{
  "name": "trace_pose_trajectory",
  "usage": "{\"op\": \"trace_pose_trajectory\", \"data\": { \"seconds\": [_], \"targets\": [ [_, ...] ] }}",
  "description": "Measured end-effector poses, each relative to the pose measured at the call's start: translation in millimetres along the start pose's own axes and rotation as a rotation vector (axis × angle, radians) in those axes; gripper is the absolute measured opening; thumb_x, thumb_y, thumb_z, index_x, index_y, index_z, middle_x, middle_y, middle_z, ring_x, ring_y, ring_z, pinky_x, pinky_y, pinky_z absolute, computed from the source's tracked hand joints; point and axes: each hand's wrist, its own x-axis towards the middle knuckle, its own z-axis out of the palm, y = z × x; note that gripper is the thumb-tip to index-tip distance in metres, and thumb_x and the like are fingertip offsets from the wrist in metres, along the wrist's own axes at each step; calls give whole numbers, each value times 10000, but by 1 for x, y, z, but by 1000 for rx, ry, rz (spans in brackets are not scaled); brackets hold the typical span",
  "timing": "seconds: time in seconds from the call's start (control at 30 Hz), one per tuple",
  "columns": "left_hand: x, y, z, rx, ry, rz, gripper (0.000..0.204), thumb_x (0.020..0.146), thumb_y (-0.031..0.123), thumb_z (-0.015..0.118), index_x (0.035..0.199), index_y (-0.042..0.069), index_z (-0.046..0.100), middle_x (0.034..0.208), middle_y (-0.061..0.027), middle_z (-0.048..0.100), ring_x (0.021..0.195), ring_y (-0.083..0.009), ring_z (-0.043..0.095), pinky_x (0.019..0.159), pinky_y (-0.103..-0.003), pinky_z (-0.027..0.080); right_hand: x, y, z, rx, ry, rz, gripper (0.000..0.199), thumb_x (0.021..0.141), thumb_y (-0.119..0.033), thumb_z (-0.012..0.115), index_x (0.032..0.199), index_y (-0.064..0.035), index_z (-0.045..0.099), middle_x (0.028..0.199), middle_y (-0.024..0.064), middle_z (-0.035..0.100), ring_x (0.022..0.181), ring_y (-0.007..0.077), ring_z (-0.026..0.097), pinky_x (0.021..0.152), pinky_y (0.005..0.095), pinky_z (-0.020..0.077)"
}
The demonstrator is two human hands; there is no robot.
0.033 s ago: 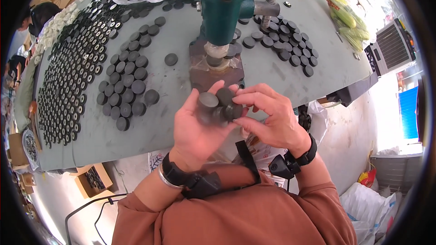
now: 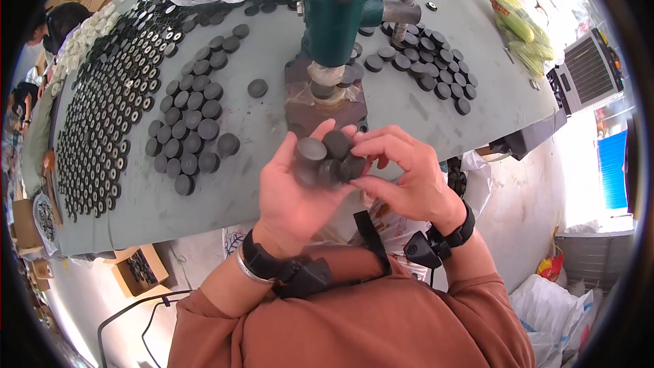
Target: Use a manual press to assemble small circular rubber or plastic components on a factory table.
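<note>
Matte dark-grey to black, thick, round, flat-faced pucks (image 2: 311, 150), partly blurred, are held above the counter's (image 2: 252, 119) near edge, in front of one green press (image 2: 340, 24); at least four are seen, exact count hidden by overlap. They are cupped in the left grip (image 2: 289, 194), while one outer puck (image 2: 353, 165) is pinched between thumb and fingers of the right grip (image 2: 409, 180). On the counter, one lone puck (image 2: 257, 88) is seen between press and left cluster (image 2: 194, 119), and one right cluster (image 2: 436, 61) is spread beyond the press.
</note>
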Motion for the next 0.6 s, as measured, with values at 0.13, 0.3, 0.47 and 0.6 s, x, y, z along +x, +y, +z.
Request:
{"op": "trace_pose_trajectory", "data": {
  "seconds": [0.13, 0.3, 0.47, 0.6],
  "targets": [
    [-1, 7, 3, -12, -2, 25, 491, 996, 379, 267, 1289, 23, 435, 1356, -204, 416, 1292, -360, 364, 1095, -543, 268, 5, 8, 3, 101, 6, -31, 312, 671, 21, 734, 947, -34, 599, 932, 79, 607, 777, 178, 593, 664, 292, 475],
    [-6, 16, 0, -14, -105, -14, 490, 994, 391, 281, 1255, 22, 468, 1315, -201, 456, 1229, -360, 434, 1049, -542, 337, 15, -3, 6, 14, -11, -42, 328, 684, -4, 742, 988, -43, 625, 932, 81, 613, 793, 190, 592, 678, 302, 480],
    [-17, 29, -19, -90, -189, -44, 519, 993, 421, 280, 1225, 3, 482, 1268, -203, 486, 1173, -352, 484, 1000, -544, 389, 27, -34, 25, -226, 132, -76, 283, 691, -45, 749, 961, -63, 667, 917, 119, 611, 799, 254, 607, 663, 311, 492],
    [-46, 51, 4, -71, 49, 128, 550, 996, 435, 250, 1221, -16, 469, 1275, -229, 467, 1175, -358, 481, 1013, -551, 380, 28, -36, 44, -113, 133, -73, 215, 695, -37, 734, 898, -55, 667, 883, 127, 613, 762, 267, 609, 656, 333, 493]
  ]
}}
